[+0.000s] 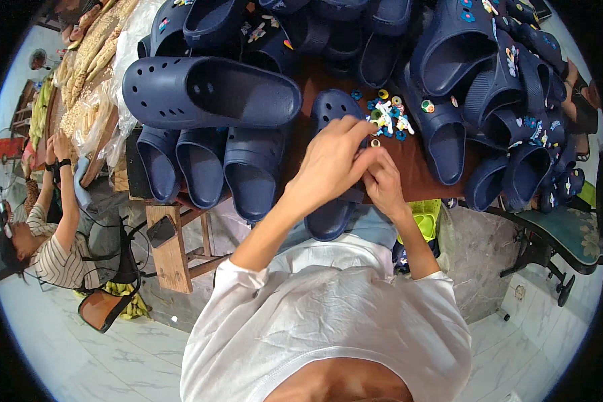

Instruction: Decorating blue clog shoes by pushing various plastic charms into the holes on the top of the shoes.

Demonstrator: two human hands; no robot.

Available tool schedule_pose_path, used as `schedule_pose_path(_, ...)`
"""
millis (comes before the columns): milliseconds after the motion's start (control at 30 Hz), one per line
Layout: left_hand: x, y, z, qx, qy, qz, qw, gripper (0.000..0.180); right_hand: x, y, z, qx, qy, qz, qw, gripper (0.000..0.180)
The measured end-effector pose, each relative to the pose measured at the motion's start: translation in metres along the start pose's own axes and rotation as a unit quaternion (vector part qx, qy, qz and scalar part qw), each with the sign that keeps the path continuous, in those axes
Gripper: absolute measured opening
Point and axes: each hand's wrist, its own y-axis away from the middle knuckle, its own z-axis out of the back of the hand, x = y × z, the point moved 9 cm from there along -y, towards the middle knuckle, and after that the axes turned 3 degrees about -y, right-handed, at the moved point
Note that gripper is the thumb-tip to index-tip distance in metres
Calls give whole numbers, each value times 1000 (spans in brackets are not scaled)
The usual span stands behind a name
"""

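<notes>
In front of me a navy blue clog (pixel 329 221) points away, its toe towards the table's far side and its heel over the near edge. My left hand (pixel 335 164) crosses over its upper, fingers curled down at the clog's right side and slightly blurred. Close beside it, my right hand (pixel 386 184) is bent in with its fingertips together at the same side. Whatever lies between the fingers is hidden. A small round charm (pixel 375 143) shows by the fingertips. Just beyond lies a loose heap of colourful shoe charms (pixel 390 118), white, blue and yellow.
Navy clogs surround the work spot: a large one (pixel 248 94) lies sideways at left above a row (pixel 201 171); decorated ones (pixel 516 127) pile up at right. A phone (pixel 161 231) rests on a wooden stool (pixel 174 268). Another person (pixel 60 234) works at far left. A green basket (pixel 422 218) stands below.
</notes>
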Motion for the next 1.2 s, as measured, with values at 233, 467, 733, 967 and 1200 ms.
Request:
schedule_pose_path(233,11,66,-7,2,-26,20,999,75,-7,-5,-3,2,-118,-63,991,13)
schedule_pose_path(467,28,70,-18,-132,-43,39,990,61,-36,-5,-23,-6,-181,-156,971,16)
schedule_pose_path(733,32,75,-15,-181,-21,2,983,56,-31,-7,-18,-75,-95,-66,990,27)
schedule_pose_path(967,37,75,-11,-196,-20,-1,980,54,-20,-11,-13,-86,-44,36,995,26)
schedule_pose_path(1200,38,75,-6,-207,-51,-3,977,54,-68,-32,19,-158,72,-84,981,29)
